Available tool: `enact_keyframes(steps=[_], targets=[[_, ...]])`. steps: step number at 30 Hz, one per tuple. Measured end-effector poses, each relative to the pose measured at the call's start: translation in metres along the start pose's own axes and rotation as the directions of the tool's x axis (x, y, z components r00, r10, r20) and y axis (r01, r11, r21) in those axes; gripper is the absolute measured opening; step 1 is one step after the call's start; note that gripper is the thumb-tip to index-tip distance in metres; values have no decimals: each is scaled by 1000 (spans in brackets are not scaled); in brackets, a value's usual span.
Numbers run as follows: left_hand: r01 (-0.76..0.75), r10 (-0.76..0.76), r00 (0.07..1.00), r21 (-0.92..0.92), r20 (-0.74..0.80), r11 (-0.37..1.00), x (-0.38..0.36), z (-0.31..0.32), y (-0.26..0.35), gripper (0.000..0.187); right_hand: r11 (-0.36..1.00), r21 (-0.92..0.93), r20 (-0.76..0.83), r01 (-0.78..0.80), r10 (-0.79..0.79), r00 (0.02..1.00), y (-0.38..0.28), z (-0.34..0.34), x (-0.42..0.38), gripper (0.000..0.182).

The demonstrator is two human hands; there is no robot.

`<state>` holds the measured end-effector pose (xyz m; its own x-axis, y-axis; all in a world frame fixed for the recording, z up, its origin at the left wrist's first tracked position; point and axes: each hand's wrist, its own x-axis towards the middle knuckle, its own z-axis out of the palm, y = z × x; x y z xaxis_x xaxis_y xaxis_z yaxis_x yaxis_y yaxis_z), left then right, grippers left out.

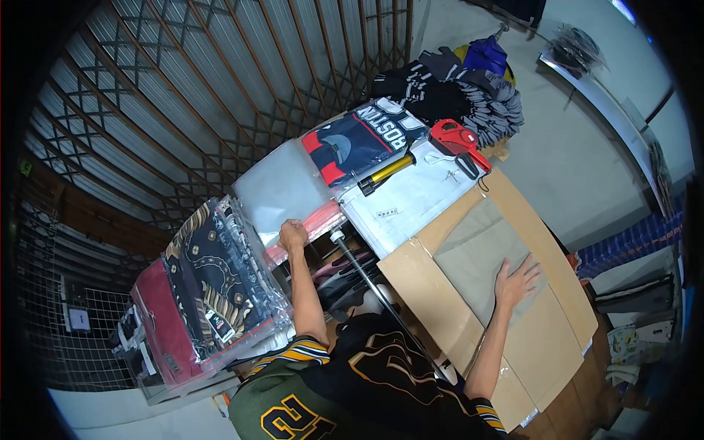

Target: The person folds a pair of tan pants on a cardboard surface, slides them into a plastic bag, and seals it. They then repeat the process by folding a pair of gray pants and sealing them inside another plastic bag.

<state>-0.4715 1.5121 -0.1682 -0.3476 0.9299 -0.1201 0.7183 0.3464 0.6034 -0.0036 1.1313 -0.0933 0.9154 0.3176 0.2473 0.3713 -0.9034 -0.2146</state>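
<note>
My left hand [293,235] is closed on the near edge of a stack of clear plastic bags [282,191], at its red-striped rim. My right hand [517,282] lies flat with fingers spread on a folded beige garment [477,253]. That garment rests on a sheet of brown cardboard [440,308]. A thin metal rod [374,282] runs between my two arms.
Bagged patterned and red clothes [213,286] are stacked at the left. Beyond the bags lie a packaged navy "BOSTON" shirt [359,143], a yellow-handled tool [385,174], a red tagging gun [458,139] and a pile of dark clothing [455,92]. A metal folding gate [220,81] closes the back.
</note>
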Motion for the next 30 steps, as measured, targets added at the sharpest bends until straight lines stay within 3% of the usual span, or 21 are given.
enact_keyframes(steps=[5, 8, 17, 23, 26, 30], targets=[[-49, 49, 999, -22, 4, 999, -9, -8, 1, 11, 1000, 12, 12, -16, 16, 1000, -2, -3, 0, 83], [-66, 64, 994, -18, -83, 998, -13, -8, 4, 12, 1000, 13, 18, -20, 20, 1000, -2, -4, 0, 83], [-231, 198, 965, -195, -174, 953, -1, 1, -10, 19, 999, 20, 34, -32, 31, 999, -5, -9, 0, 83], [-158, 132, 987, -400, -93, 903, -5, -7, -15, 26, 999, 31, 35, -35, 34, 999, -6, -11, -1, 84], [-17, 2, 999, -478, -32, 878, -12, -15, -7, 27, 999, 31, 38, -41, 40, 998, -5, -11, -1, 83], [-34, -37, 993, -565, -113, 824, 0, -2, -22, 30, 999, 29, 26, -29, 29, 999, -5, -11, -1, 83]])
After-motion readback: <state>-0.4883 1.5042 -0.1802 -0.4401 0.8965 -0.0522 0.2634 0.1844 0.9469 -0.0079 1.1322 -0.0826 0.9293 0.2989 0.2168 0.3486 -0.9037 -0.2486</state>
